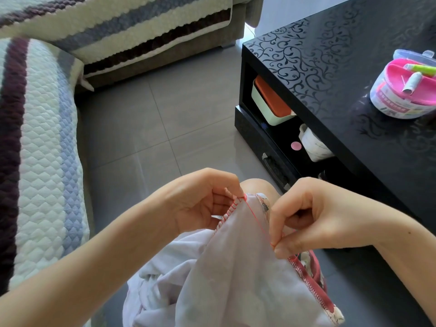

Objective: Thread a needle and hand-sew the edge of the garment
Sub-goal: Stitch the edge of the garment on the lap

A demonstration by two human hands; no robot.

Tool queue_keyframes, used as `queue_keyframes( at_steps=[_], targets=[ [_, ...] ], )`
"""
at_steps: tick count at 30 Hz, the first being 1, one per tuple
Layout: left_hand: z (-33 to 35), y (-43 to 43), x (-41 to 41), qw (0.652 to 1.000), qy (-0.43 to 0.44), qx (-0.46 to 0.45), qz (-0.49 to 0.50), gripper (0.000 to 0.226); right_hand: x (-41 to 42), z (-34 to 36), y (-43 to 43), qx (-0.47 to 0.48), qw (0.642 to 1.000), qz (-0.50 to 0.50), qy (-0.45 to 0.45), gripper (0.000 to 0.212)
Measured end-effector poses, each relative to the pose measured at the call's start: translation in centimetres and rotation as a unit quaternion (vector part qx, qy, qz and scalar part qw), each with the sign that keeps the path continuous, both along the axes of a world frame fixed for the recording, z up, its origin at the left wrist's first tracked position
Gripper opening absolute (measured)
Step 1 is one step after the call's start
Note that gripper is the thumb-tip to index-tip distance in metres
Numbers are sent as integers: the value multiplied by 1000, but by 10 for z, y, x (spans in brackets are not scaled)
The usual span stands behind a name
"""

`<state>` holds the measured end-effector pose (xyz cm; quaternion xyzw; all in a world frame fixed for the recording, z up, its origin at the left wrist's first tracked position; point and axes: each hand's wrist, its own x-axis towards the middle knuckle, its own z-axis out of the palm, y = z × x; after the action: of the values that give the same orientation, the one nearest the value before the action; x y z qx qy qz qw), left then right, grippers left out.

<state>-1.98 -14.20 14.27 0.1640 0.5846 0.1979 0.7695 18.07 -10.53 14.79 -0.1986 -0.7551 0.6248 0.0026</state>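
A pale white garment (226, 274) lies bunched on my lap, with a row of red stitches (230, 210) along its upper left edge. My left hand (203, 199) pinches that stitched edge at the top. A red thread (257, 220) runs taut from the edge down to my right hand (306, 218), which pinches it between thumb and forefinger. The needle itself is too small to make out. A red-trimmed printed hem (311, 279) hangs below my right hand.
A black patterned coffee table (354, 67) stands at the right, with a round pink sewing kit (405, 88) holding thread spools on top. Boxes sit in its open shelf (271, 102). A quilted striped sofa cover (40, 138) fills the left. Grey floor tiles (146, 119) lie between.
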Motion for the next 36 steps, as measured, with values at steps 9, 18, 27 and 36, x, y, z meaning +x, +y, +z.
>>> queue_keyframes(
  at_steps=[9, 18, 27, 36],
  targets=[
    [0, -4, 1, 998, 47, 39, 4, 11, 0, -2, 3, -17, 1000, 16, -8, 12],
    [4, -7, 1, 994, 67, 87, -2, 13, -7, -6, -6, 81, 972, -219, 28, 35],
    [8, -11, -2, 993, 61, 98, -6, 15, -21, -13, -30, 138, 925, -351, 49, 16],
    [13, -4, -2, 995, 49, 75, -54, 19, -22, -15, -32, 63, 930, -355, 72, 20]
  ],
)
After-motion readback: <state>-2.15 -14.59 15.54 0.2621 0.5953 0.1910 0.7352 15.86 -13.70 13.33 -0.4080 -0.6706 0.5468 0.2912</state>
